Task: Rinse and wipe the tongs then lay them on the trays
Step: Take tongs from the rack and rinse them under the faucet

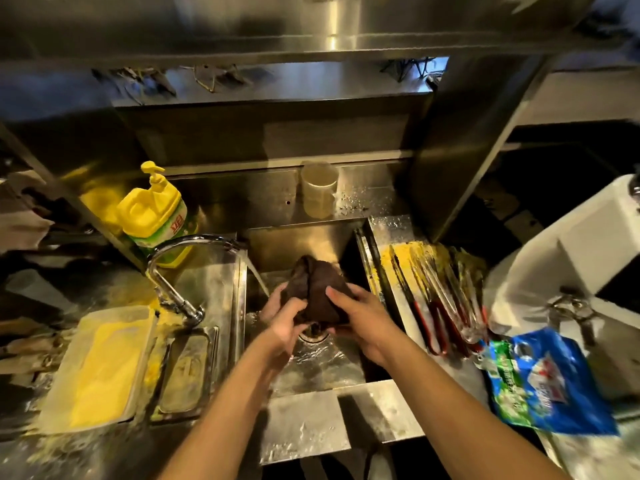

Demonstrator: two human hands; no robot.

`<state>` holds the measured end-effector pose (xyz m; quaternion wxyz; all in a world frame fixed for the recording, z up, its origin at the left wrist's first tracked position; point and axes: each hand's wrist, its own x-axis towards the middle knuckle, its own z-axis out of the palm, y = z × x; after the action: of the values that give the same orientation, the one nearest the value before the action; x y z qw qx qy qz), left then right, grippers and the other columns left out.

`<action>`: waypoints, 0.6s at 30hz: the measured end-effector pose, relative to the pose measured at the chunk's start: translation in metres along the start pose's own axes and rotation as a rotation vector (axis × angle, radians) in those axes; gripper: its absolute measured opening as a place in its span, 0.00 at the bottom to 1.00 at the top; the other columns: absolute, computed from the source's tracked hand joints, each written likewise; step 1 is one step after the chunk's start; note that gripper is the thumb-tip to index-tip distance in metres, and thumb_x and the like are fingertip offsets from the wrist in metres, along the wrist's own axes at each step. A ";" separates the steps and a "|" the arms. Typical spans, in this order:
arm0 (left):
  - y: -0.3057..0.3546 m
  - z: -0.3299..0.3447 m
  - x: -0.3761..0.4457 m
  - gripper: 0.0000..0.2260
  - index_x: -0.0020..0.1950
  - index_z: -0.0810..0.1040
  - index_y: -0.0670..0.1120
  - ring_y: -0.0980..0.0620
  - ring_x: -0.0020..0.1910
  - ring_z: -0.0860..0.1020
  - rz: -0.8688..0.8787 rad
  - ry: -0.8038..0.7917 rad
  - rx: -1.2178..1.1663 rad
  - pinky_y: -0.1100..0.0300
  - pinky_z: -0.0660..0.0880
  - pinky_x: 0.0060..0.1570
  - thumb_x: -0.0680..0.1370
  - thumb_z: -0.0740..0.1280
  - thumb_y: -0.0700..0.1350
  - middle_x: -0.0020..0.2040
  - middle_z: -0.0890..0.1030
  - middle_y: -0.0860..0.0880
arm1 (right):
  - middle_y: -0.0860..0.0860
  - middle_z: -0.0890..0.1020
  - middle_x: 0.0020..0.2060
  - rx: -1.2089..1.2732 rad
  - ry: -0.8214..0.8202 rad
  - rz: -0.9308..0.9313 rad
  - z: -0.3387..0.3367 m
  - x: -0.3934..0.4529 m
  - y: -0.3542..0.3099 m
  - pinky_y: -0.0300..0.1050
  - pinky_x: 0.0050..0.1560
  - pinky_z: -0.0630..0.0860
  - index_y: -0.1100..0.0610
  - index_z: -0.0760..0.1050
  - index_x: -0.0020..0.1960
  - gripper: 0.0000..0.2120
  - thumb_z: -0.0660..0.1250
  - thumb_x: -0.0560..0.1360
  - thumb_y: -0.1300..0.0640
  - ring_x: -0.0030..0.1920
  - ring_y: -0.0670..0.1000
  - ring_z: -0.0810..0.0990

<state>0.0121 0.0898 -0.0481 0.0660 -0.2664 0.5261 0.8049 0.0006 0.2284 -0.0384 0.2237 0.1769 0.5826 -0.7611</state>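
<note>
A: Head view first, starting closest: how far along is this?

B: Early, I'd judge. Both hands are over the sink (304, 372). The left hand (284, 322) and the right hand (360, 320) each have their grip curled round a dark cloth (317, 289), bunched between them above the drain. Neither holds any tongs.

A: Is the water on?

B: Yes. A stream falls from the tap (180, 268), which stands just left of the sink, and lands beside the cloth near the left hand. It looks like the cloth is being wetted or wrung, which would be preparation for wiping.

A: And the tongs?

B: The tongs (440, 299) lie in a heap on the counter (398, 306) just right of the sink, red handles toward the person, tips away. Yellow residue shows under and around their far ends, so I'd say they're unrinsed, though blur makes it hard to be sure of each one.

A: Any trays?

B: Left of the sink, past the tap, a metal tray (187, 372) sits beside a lidded tub (100, 368) of yellow stuff. No tongs lie on it.

A: Further back?

B: A yellow soap bottle (156, 216) behind the tap, and a clear cup (318, 188) behind the sink.

A: So what's left?

B: Rinsing, wiping and laying out, essentially all of it.
</note>
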 end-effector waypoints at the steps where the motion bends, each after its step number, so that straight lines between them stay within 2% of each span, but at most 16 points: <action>1: -0.002 0.005 0.002 0.15 0.64 0.72 0.40 0.37 0.59 0.77 0.011 0.018 0.077 0.46 0.77 0.54 0.79 0.62 0.30 0.62 0.77 0.34 | 0.61 0.84 0.51 0.000 0.031 -0.046 -0.005 -0.002 -0.005 0.44 0.36 0.78 0.61 0.78 0.61 0.13 0.69 0.77 0.59 0.43 0.53 0.83; 4: -0.018 0.012 0.013 0.20 0.68 0.71 0.43 0.37 0.63 0.76 -0.056 0.054 0.122 0.43 0.76 0.61 0.78 0.69 0.35 0.66 0.76 0.38 | 0.61 0.83 0.54 -0.007 0.100 -0.077 -0.022 -0.003 -0.013 0.40 0.31 0.76 0.62 0.77 0.63 0.14 0.68 0.78 0.62 0.44 0.53 0.83; 6: -0.028 0.020 0.017 0.17 0.68 0.74 0.42 0.38 0.58 0.78 -0.158 0.051 -0.020 0.45 0.76 0.55 0.79 0.68 0.40 0.63 0.79 0.37 | 0.61 0.83 0.55 -0.032 0.120 -0.060 -0.029 -0.003 -0.014 0.44 0.34 0.77 0.60 0.76 0.63 0.14 0.68 0.78 0.61 0.47 0.55 0.82; 8: -0.039 0.035 0.018 0.19 0.69 0.75 0.39 0.40 0.51 0.80 -0.288 -0.064 -0.143 0.49 0.76 0.49 0.82 0.63 0.48 0.55 0.82 0.36 | 0.58 0.84 0.52 -0.065 0.120 -0.050 -0.043 -0.003 -0.012 0.45 0.38 0.79 0.56 0.78 0.57 0.09 0.68 0.78 0.61 0.46 0.54 0.83; 10: -0.046 0.051 0.017 0.21 0.66 0.77 0.38 0.42 0.46 0.84 -0.363 -0.167 -0.120 0.51 0.79 0.44 0.81 0.61 0.53 0.51 0.85 0.38 | 0.54 0.84 0.48 -0.106 0.096 -0.037 -0.059 -0.003 -0.011 0.44 0.38 0.80 0.52 0.78 0.50 0.04 0.68 0.78 0.60 0.45 0.51 0.83; 12: -0.053 0.071 0.018 0.19 0.65 0.78 0.39 0.41 0.47 0.84 -0.357 -0.185 -0.034 0.54 0.83 0.36 0.81 0.64 0.51 0.55 0.84 0.36 | 0.56 0.84 0.51 -0.176 0.132 -0.030 -0.082 -0.001 -0.012 0.50 0.44 0.83 0.52 0.77 0.51 0.02 0.68 0.78 0.57 0.49 0.54 0.83; 13: -0.055 0.077 0.019 0.17 0.64 0.78 0.39 0.41 0.46 0.83 -0.318 -0.170 0.011 0.56 0.83 0.33 0.81 0.65 0.49 0.55 0.83 0.36 | 0.58 0.83 0.55 -0.231 0.175 -0.042 -0.091 0.000 -0.012 0.54 0.49 0.83 0.53 0.76 0.54 0.05 0.68 0.78 0.54 0.52 0.56 0.83; 15: -0.060 0.093 0.023 0.12 0.57 0.81 0.40 0.45 0.41 0.84 -0.188 -0.127 0.163 0.58 0.82 0.36 0.80 0.67 0.48 0.48 0.85 0.39 | 0.60 0.79 0.61 -0.311 0.257 -0.068 -0.113 -0.002 -0.015 0.59 0.58 0.80 0.55 0.73 0.62 0.21 0.71 0.75 0.46 0.57 0.59 0.81; 17: -0.063 0.105 0.025 0.10 0.52 0.81 0.43 0.47 0.42 0.83 0.001 -0.086 0.410 0.60 0.80 0.41 0.79 0.69 0.50 0.43 0.84 0.46 | 0.57 0.74 0.64 -0.349 0.217 -0.102 -0.128 -0.006 -0.013 0.55 0.60 0.79 0.53 0.68 0.70 0.38 0.76 0.67 0.40 0.61 0.58 0.79; 18: -0.064 0.108 0.024 0.09 0.48 0.80 0.45 0.48 0.42 0.82 0.116 -0.092 0.538 0.66 0.77 0.39 0.79 0.69 0.51 0.41 0.83 0.49 | 0.55 0.73 0.63 -0.384 0.174 -0.134 -0.130 -0.009 -0.012 0.54 0.60 0.79 0.53 0.67 0.71 0.40 0.79 0.65 0.41 0.61 0.57 0.79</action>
<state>-0.0230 0.2089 -0.0789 0.1120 -0.1720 0.7318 0.6499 0.0027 0.3574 -0.0581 0.1513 0.1570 0.7442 -0.6314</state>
